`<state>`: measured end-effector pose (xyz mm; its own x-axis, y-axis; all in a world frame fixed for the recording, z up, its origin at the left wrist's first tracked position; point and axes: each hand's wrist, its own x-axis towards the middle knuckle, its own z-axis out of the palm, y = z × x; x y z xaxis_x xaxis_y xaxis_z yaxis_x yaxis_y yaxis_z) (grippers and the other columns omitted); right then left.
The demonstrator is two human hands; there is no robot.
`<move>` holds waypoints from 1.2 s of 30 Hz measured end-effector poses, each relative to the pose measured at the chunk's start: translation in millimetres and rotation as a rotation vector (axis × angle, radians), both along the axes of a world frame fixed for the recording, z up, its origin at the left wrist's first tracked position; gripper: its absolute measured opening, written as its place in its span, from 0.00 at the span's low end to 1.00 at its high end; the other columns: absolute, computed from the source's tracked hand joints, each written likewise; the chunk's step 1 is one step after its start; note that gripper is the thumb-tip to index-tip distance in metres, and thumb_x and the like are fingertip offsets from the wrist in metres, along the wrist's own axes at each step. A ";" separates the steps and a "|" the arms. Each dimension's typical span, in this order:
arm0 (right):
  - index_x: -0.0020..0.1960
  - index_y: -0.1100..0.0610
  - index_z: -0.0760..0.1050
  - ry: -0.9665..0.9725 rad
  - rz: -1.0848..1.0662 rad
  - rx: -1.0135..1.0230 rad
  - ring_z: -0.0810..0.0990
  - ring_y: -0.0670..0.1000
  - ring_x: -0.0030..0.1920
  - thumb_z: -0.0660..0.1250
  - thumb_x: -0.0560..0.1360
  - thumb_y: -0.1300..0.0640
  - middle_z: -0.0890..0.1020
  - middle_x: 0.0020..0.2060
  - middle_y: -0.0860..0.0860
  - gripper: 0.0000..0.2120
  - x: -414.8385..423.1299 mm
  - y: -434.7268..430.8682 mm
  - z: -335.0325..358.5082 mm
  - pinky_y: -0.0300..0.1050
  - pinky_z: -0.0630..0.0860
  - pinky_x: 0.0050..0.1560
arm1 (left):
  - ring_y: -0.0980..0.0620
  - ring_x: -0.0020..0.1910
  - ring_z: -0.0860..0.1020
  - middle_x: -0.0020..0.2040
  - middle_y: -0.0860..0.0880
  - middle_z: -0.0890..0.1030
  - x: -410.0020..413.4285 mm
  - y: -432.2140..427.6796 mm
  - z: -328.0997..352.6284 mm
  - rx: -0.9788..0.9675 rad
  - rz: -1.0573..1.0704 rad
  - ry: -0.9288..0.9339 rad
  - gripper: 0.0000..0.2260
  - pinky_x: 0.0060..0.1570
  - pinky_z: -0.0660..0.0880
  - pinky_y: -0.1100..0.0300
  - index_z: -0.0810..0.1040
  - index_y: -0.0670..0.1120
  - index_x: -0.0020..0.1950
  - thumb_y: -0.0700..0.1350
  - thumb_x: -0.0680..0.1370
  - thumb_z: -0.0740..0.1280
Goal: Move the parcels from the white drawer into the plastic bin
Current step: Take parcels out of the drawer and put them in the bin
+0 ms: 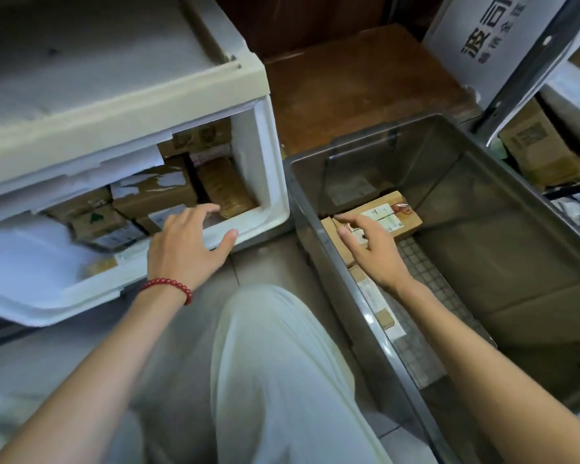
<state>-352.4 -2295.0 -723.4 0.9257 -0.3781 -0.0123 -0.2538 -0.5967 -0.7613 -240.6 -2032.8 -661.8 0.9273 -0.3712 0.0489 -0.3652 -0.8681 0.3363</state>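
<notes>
HANDS: my left hand is spread open and empty above the white drawer rim, centre left; right hand has straight fingers, gripping nothing, over a parcel in the plastic bin, centre right | RISK: I judge the drawer parcels sit tight, so one may slip between drawer and bin | UNCLEAR: drawer back is hidden; I cannot tell if the right hand touches.

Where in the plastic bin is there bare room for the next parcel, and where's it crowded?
Bare floor fills the plastic bin from the labelled parcel to the right wall, and towards the near end beside the right hand. It is crowded along the left wall, where parcels line up. The white drawer is packed.
</notes>
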 end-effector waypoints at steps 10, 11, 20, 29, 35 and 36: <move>0.67 0.51 0.72 -0.075 0.498 -0.193 0.72 0.49 0.62 0.62 0.79 0.44 0.78 0.61 0.50 0.19 100.7 124.5 52.9 0.44 0.70 0.61 | 0.37 0.63 0.70 0.64 0.39 0.72 25.0 114.0 -36.3 0.214 0.285 0.137 0.27 0.58 0.68 0.47 0.66 0.48 0.71 0.59 0.76 0.64; 0.68 0.51 0.70 0.006 0.529 -0.217 0.71 0.52 0.64 0.61 0.79 0.43 0.76 0.63 0.51 0.21 113.2 136.2 45.2 0.47 0.70 0.62 | 0.37 0.63 0.69 0.65 0.38 0.72 30.5 124.6 -38.8 0.219 0.304 0.163 0.28 0.59 0.68 0.46 0.65 0.48 0.72 0.60 0.76 0.64; 0.74 0.52 0.62 0.505 0.463 -0.380 0.64 0.60 0.72 0.51 0.79 0.36 0.73 0.69 0.56 0.29 182.9 208.7 -14.4 0.63 0.43 0.73 | 0.42 0.74 0.59 0.75 0.39 0.62 75.5 158.6 -67.1 0.289 0.375 0.342 0.33 0.69 0.62 0.49 0.54 0.49 0.78 0.66 0.78 0.51; 0.68 0.51 0.67 0.337 0.363 -0.133 0.75 0.55 0.63 0.67 0.74 0.39 0.80 0.59 0.51 0.28 180.6 205.0 -10.4 0.55 0.62 0.71 | 0.41 0.65 0.68 0.66 0.39 0.69 75.6 156.9 -63.6 -0.086 0.517 0.278 0.30 0.62 0.67 0.53 0.68 0.47 0.70 0.57 0.72 0.71; 0.67 0.56 0.71 -0.088 0.180 -0.008 0.76 0.49 0.53 0.73 0.72 0.55 0.75 0.58 0.52 0.25 145.1 188.8 2.9 0.36 0.73 0.55 | 0.44 0.59 0.74 0.62 0.42 0.72 45.6 156.2 -49.1 -0.298 0.493 0.019 0.23 0.60 0.69 0.54 0.69 0.45 0.65 0.45 0.72 0.73; 0.66 0.56 0.72 -0.116 0.160 0.006 0.75 0.46 0.50 0.72 0.73 0.56 0.74 0.56 0.51 0.23 138.6 185.5 6.2 0.29 0.71 0.52 | 0.44 0.58 0.74 0.62 0.42 0.73 40.1 155.9 -45.4 -0.314 0.495 -0.022 0.22 0.59 0.69 0.55 0.69 0.44 0.65 0.45 0.73 0.72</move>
<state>-213.9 -2109.5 -717.2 0.9692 -0.2264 0.0965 -0.0662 -0.6176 -0.7837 -200.5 -1876.9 -707.2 0.9841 0.1409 0.1077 0.0481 -0.7968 0.6023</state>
